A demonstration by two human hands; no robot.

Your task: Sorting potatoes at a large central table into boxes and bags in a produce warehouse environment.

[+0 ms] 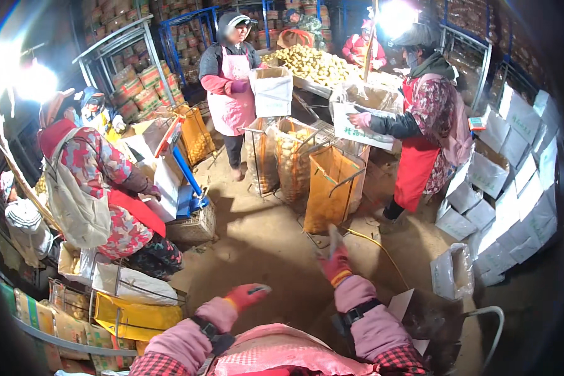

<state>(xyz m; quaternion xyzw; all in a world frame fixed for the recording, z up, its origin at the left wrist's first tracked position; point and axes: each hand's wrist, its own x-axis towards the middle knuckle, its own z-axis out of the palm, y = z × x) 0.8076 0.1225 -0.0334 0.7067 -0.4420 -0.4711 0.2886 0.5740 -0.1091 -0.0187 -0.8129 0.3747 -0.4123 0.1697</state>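
Note:
Both my hands reach forward over the dirt floor in red gloves with grey fingertips. My left hand (247, 296) points to the right, fingers stretched out, with nothing seen in it. Fingers extended and thumb apart, my right hand (336, 260) is nearest to an orange mesh bag (332, 185) hung on a metal stand; I see no grip on it. Behind that bag stand mesh sacks of potatoes (293, 166). A yellow hose (379, 244) runs along the floor to the right of my right hand.
A potato heap (313, 64) lies on the far sorting table. Co-workers stand left, ahead and right; two hold white boxes (273, 94). White cartons (514, 200) are stacked at right. A yellow bag (135, 316) on a frame is near left; a metal handle (498, 323) is near right.

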